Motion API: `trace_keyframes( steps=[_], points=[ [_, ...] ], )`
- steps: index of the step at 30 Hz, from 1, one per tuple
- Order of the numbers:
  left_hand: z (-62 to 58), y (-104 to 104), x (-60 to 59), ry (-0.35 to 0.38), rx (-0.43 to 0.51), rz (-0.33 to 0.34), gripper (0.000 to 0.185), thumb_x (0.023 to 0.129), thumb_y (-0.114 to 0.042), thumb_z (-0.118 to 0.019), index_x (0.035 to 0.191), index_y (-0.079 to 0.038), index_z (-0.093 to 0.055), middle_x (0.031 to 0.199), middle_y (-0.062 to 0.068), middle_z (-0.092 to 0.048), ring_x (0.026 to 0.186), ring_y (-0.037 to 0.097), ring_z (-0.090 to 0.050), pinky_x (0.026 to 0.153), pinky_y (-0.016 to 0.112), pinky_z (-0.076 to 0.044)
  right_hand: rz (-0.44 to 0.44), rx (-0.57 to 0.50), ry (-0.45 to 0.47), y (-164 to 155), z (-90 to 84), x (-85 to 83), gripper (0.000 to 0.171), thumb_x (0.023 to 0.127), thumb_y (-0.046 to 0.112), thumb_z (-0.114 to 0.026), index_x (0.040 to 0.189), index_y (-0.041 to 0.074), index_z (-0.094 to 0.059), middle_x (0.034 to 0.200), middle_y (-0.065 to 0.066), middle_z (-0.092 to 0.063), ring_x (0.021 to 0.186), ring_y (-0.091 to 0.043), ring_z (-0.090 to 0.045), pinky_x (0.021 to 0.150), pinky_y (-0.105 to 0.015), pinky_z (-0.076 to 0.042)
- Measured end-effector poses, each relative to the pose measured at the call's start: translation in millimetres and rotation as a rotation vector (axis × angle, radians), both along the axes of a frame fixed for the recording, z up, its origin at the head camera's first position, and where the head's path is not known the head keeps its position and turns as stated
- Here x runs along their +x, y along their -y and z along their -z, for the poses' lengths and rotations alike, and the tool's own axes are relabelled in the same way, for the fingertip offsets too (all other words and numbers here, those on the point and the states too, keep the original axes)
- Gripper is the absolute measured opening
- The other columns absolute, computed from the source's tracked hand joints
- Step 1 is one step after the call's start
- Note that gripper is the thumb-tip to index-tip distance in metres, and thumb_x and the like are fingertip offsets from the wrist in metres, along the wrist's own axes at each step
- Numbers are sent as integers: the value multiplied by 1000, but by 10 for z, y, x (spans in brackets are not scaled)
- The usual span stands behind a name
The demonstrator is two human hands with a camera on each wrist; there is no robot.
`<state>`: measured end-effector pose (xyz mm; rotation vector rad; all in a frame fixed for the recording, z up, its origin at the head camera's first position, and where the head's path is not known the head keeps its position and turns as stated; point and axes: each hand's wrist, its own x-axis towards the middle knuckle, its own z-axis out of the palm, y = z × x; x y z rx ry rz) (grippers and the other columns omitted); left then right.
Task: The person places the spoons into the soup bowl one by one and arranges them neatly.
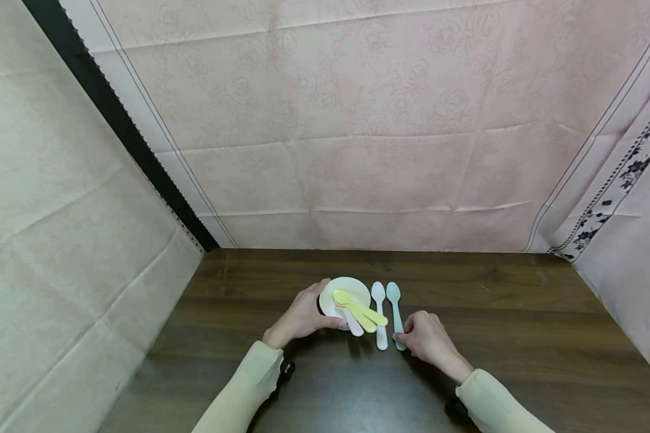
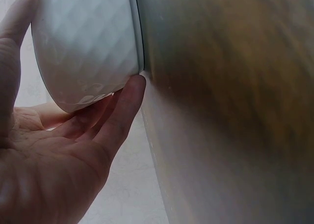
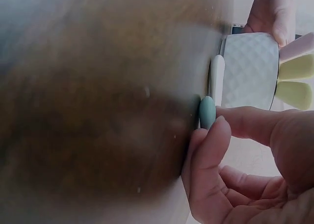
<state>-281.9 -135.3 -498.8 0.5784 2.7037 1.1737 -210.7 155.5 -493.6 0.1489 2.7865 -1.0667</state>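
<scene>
While the dark wood-grain table bears everything, we judge the gathering of spoons partly done: two yellow spoons and a pink spoon already lie in the white bowl, whose outer wall is quilted in diamonds; a white spoon and a teal spoon, smooth plastic, remain flat on the wood just beside it. Our left hand cups the bowl's side; our right hand pinches the teal spoon's handle end, not yet lifted
</scene>
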Motion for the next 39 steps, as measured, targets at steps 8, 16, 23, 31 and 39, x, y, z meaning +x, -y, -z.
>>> trace_keyframes(
  steps=[8,16,23,31,39],
  points=[
    [-7,0,0,-6,1,6,111,78,-43,-100,165,-2,-43,162,20,-57,146,36,-57,121,56,-48,1,-10,-5,11,13,2,25,92,12,-86,74,7,-70,66,-3,-68,52,-12,-65,51,-28,-53],
    [-15,-5,-3,-2,9,7,111,79,-42,-100,165,-2,-43,163,20,-56,148,37,-56,122,57,-48,10,-26,16,32,17,-3,27,93,10,-85,71,6,-70,65,-3,-67,53,-11,-65,52,-27,-53],
    [-12,-3,3,-10,7,6,112,78,-42,-100,165,-1,-43,163,21,-56,148,38,-56,122,57,-48,8,-45,20,43,20,3,32,95,8,-83,68,6,-66,61,-2,-64,51,-12,-63,49,-26,-50],
    [3,-2,11,-8,6,-3,112,78,-42,-100,165,0,-43,164,22,-54,150,39,-55,123,57,-47,-1,-52,33,47,35,1,33,95,8,-82,67,7,-65,60,-2,-64,52,-12,-64,49,-27,-50],
    [-6,-2,4,1,5,-1,114,79,-42,-100,166,1,-40,166,22,-52,152,39,-53,123,58,-46,-2,-58,43,30,26,-14,34,96,7,-81,67,7,-64,60,-3,-65,53,-13,-64,50,-27,-50]
  ],
)
